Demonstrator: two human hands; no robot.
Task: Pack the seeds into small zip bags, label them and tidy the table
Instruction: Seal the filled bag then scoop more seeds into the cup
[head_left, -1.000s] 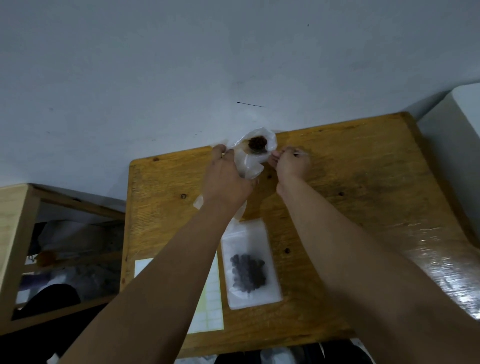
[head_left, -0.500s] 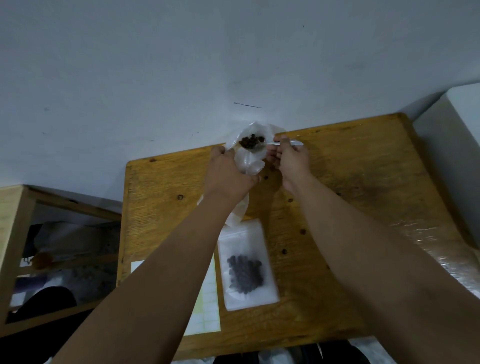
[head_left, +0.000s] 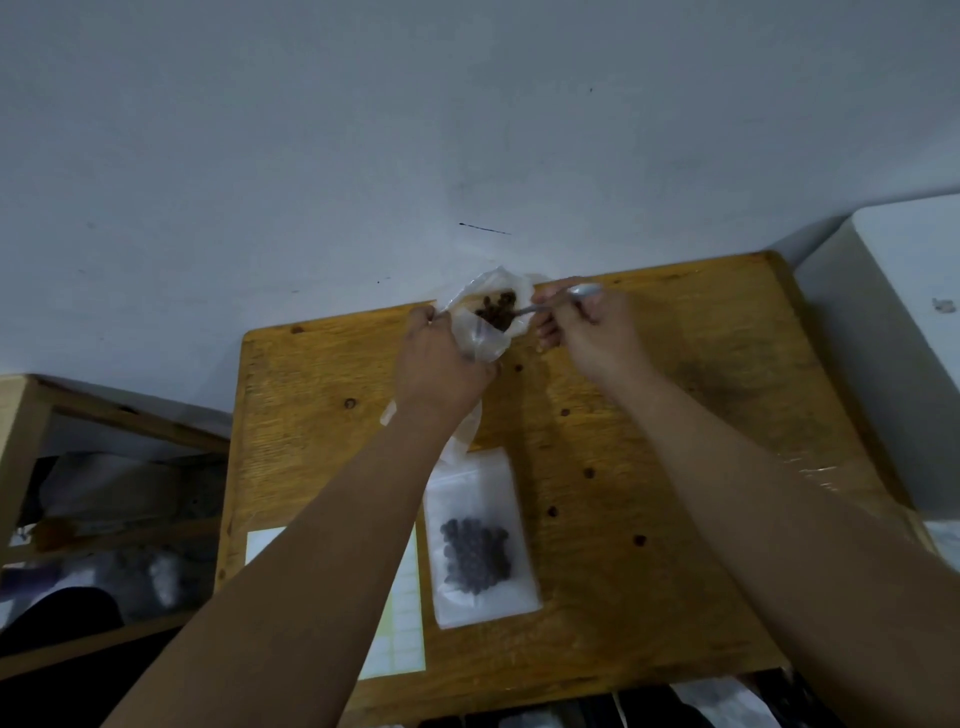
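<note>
Curling round a clear plastic bag (head_left: 480, 345), the fingers of your left hand (head_left: 441, 364) hold it at the worktop's (head_left: 675, 415) far edge, beyond a flat zip bag (head_left: 480, 540) of dark seeds (head_left: 475, 553). Brown seeds (head_left: 496, 310) fill its open mouth, where a spoon (head_left: 563, 298) dips, pinched in your right hand (head_left: 597, 332).

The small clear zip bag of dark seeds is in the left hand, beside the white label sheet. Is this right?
No. The small clear zip bag of dark seeds lies on the wooden table, beside the white label sheet, as the head view shows.
</note>
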